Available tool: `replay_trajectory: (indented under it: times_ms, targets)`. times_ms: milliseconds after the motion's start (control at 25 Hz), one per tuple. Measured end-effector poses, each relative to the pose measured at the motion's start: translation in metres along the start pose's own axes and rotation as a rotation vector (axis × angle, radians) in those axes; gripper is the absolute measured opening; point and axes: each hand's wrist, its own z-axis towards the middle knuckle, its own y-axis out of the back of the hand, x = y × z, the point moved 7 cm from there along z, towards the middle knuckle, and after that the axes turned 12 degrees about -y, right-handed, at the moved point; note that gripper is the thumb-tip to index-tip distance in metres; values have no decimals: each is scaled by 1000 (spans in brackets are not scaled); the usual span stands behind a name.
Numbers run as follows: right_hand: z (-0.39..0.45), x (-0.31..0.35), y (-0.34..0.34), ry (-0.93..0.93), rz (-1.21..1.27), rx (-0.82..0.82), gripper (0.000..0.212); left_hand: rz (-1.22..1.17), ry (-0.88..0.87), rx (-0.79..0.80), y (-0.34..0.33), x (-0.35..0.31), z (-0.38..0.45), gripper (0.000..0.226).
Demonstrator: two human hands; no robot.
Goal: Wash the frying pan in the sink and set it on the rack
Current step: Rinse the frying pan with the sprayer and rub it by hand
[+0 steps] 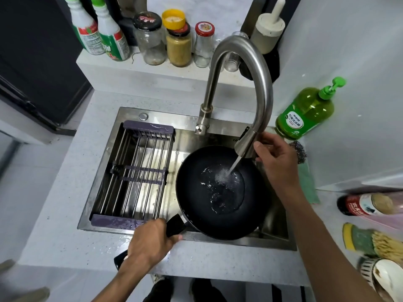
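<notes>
We hold the black frying pan [220,192] over the right half of the steel sink [281,240], water from the tap [244,79] striking its middle and pooling in the bowl. Our left hand [152,240], at seven o'clock from the pan, is clenched around the pan's black handle [175,225], which juts out over the sink's front edge. Our right hand [277,160], at two o'clock from the pan, grips the tap's spray head [245,147], thumb on its side, turning the stream down and leftwards into the pan.

The rack [135,171], a purple-framed set of steel bars, spans the left half of the sink at nine o'clock from the pan, with nothing on it. The pan's rim lies just beside the rack's right edge.

At one o'clock from the pan a green bottle of dish soap [305,112] stands on the grey counter [65,236], with a steel scourer [299,151] just behind our right hand. Along the ledge at twelve o'clock stand jars [150,40] and two green-and-white bottles [102,29]. At four o'clock, on the counter's right edge, lie a red-labelled bottle [359,204] and a yellow-and-green scrubbing pad [353,238].
</notes>
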Motion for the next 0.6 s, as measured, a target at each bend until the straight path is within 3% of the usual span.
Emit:
replay_trajectory:
  times_ms: [240, 440, 600]
  targets:
    - [-40, -46, -7, -169, 53, -274, 13, -82, 26, -1, -4, 10, -6, 40]
    - [-45, -55, -119, -155, -80, 126, 17, -47, 27, -9, -5, 22, -1, 44]
    - [8, -42, -181, -316, -205, 284, 64, -30, 28, -14, -3, 31, 0, 46]
